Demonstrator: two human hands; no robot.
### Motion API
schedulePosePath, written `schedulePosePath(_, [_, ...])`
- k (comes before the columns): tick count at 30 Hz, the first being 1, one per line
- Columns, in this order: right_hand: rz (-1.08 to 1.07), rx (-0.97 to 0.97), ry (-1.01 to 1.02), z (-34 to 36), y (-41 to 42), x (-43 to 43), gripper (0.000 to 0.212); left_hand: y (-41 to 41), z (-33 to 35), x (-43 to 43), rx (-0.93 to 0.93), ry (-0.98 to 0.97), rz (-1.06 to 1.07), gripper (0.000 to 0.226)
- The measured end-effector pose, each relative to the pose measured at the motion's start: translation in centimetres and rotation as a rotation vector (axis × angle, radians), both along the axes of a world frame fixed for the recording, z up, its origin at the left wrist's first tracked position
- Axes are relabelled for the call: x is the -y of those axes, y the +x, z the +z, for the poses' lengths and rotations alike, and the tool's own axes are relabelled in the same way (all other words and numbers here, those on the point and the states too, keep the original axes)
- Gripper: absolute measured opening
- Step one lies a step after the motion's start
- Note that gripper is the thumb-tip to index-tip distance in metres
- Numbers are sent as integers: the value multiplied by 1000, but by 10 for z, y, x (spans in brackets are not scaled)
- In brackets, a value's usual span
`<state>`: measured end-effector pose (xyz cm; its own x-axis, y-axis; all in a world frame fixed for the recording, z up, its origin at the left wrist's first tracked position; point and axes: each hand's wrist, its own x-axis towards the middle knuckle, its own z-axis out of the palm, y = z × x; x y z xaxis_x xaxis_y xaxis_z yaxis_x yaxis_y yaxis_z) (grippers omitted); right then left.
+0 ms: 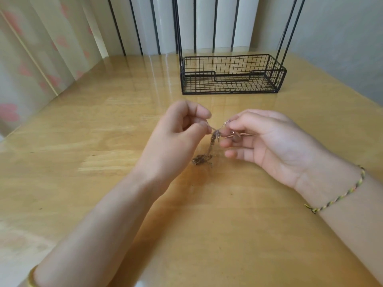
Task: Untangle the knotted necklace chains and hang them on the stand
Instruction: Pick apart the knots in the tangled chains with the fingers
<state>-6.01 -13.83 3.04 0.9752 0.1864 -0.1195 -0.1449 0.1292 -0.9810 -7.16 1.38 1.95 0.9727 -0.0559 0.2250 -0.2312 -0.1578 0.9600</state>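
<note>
From the head camera, we judge the job barely begun. The chains (213, 146) are one twisted cord, knotted right between our two pinches and trailing to a clump on the table (103, 162) just below. Our left hand (178, 131) pinches one strand and our right hand (265, 141) another. The stand (228, 57) is well beyond the grip, with no chain on the part in view. The tight knot is the obstacle. A braided bracelet (342, 193) circles the wrist behind the right pinch.

1. I see a glossy wooden table (83, 162) filling my view.
2. Left of it I see a pale curtain (31, 59) with pink hearts.
3. Behind it stand white vertical slats (145, 23) between black bars.
</note>
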Motion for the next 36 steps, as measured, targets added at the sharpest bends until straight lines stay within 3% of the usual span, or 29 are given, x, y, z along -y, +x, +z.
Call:
schedulePosePath(4, [7,-58,76,-1,1,0,15,-1,1,2,-81,-181,-111,20])
schedulePosePath(8, [10,-50,18,-5,2,-1,13,-1,4,0,-63,-412,-217,18])
schedulePosePath(11, [35,-47,-17,-7,3,-2,17,-1,5,0,-79,-477,-282,16])
schedulePosePath(14, [24,-65,26,-5,3,0,17,1,4,-2,-122,-397,-220,15])
schedulePosePath(17, [-10,-67,92,-3,4,0,18,1,3,-2,-104,-190,-140,14])
schedulePosePath(23, [3,-72,147,-5,2,-4,17,-3,-4,6,141,284,-4,15])
schedulePosePath(26, [8,-61,150,-6,2,-4,17,-1,-7,5,247,421,61,11])
schedulePosePath(29, [13,-44,121,-6,2,-3,17,-1,-6,5,260,412,94,11])
schedulePosePath(36, [67,0,-4,-6,-2,-4,15,0,0,1,45,71,105,13])
